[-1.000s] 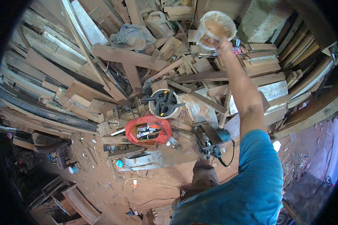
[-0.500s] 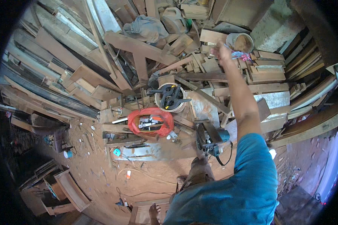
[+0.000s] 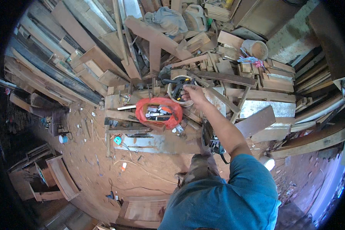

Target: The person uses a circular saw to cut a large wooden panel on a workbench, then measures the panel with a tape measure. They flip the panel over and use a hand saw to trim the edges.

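Note:
My right hand [image 3: 194, 94] is at a white bucket [image 3: 183, 104] among the wood pieces, its fingers closed on one of the black spring clamps [image 3: 177, 90] with yellow tips. The clamps rest across the bucket's mouth, partly covered by the hand. Just to the left of and nearer than the bucket lies a red bag-like container [image 3: 140, 115], holding grey, white and black pieces too small to name. Low in the picture, only a bit of my left hand [image 3: 161, 212] shows beside a wooden panel [image 3: 143, 210]; its fingers are hidden by my body.
A power tool with a dark metal plate [image 3: 207, 134] stands partly behind my right forearm. Stacked boards and offcuts fill the far side. A second bucket [image 3: 255, 50] stands far right, with blue and pink strips [image 3: 253, 60] beside it. Cables cross the dirt floor [image 3: 99, 168].
My right hand has moved from beside the far-right bucket, back and left to the clamps in the nearer bucket, and closed on one. My left hand has become mostly hidden. The view has shifted.

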Motion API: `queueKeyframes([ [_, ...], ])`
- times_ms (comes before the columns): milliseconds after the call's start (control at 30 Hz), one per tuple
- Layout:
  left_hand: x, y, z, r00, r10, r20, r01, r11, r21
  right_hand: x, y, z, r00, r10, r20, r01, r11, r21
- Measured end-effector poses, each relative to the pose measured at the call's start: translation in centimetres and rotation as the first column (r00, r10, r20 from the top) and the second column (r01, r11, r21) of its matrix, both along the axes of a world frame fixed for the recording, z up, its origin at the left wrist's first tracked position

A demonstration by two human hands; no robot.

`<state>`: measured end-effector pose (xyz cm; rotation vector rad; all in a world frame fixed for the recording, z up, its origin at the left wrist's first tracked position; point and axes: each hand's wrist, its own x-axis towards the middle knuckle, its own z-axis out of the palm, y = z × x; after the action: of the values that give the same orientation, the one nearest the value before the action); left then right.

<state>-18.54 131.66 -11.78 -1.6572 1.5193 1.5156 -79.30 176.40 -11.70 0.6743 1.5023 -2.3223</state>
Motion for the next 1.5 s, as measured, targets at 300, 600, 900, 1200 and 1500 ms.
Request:
queueKeyframes([
  [300, -8.2, -1.5, -3.5, 0.978, -0.119, 0.174, 0.129, 0.991, -0.046, -10.7, 23.4, -11.8, 0.983, -0.118, -0.141, 0.184, 0.628, 0.756],
  [600, -15.4, -1.6, -6.9, 0.935, -0.188, 0.301, 0.223, 0.971, -0.088, -22.3, 45.7, -21.1, 0.895, -0.227, -0.384, 0.356, -0.156, 0.922],
  [900, -11.6, -3.0, -7.9, 0.938, -0.132, 0.319, 0.158, 0.986, -0.057, -25.2, 58.9, -24.6, 0.966, -0.111, 0.232, -0.257, -0.459, 0.85],
  [1200, 1.0, -9.5, 0.1, 0.912, -0.006, 0.409, 0.002, 1.0, 0.01, -20.3, 46.9, -18.8, 0.989, 0.139, -0.042, 0.114, -0.571, 0.813],
  [1500, 10.1, -3.6, -0.7, 0.945, 0.188, 0.27, -0.213, 0.975, 0.067, -8.9, 5.3, -0.1, 0.674, 0.565, -0.476, 0.304, 0.375, 0.876],
])
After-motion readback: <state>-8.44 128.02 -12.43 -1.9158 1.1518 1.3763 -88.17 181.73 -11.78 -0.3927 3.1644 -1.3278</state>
